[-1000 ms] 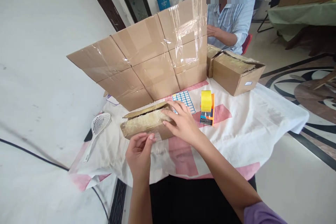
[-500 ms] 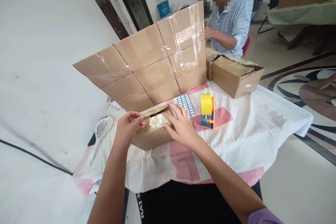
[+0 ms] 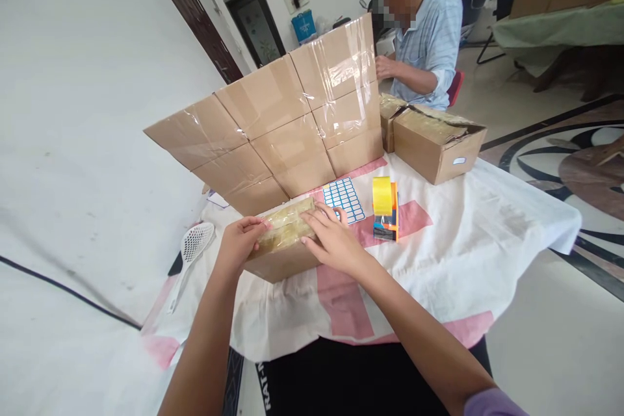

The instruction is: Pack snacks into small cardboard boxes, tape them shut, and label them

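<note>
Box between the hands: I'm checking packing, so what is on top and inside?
Shiny tape lies on the box; the left hand and right hand touch its top at either end. What's inside is covered, so cannot be seen.

Your cloth-covered table (image 3: pixel 453 234) carries the carton (image 3: pixel 287 262) nearest you, a white perforated ladle (image 3: pixel 196 241), a label sheet (image 3: pixel 345 200), a tape dispenser (image 3: pixel 385 209), a standing cardboard panel (image 3: pixel 292 143) and a labelled box (image 3: pixel 426 153).
</note>
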The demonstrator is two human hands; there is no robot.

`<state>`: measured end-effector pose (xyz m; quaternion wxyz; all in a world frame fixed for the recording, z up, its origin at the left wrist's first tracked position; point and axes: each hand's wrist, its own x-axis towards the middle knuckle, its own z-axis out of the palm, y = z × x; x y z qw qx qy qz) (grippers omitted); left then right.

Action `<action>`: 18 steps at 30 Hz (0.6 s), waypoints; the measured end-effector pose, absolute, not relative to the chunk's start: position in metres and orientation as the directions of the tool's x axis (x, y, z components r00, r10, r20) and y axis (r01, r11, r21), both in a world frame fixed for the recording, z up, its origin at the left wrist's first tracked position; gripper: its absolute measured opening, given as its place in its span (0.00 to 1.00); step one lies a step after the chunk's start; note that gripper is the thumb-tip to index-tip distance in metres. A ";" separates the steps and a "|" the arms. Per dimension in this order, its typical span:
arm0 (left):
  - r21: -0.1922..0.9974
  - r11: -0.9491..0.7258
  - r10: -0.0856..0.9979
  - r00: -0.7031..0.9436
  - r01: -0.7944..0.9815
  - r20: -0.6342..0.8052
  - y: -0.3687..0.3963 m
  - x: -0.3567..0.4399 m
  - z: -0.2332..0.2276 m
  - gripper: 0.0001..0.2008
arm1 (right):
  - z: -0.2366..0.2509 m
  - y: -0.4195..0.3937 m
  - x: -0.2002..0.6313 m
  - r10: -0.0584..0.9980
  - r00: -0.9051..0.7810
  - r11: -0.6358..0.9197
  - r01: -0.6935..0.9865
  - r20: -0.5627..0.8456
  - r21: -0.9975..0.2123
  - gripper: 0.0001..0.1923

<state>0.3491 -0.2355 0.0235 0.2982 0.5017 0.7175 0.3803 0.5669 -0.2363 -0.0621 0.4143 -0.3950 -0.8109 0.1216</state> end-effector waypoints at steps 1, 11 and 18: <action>0.836 0.209 0.947 -0.318 0.507 -0.044 -0.233 0.348 0.023 0.17 | -0.062 -0.236 0.567 0.742 -0.344 0.658 0.537 0.575 -0.527 0.23; 0.734 0.179 0.963 -0.270 0.656 0.006 -0.226 0.348 0.011 0.17 | -0.061 -0.237 0.568 0.743 -0.340 0.659 0.523 0.577 -0.540 0.22; 0.571 0.107 0.954 -0.247 0.814 0.173 -0.231 0.356 0.006 0.09 | -0.062 -0.237 0.566 0.746 -0.339 0.656 0.523 0.574 -0.544 0.23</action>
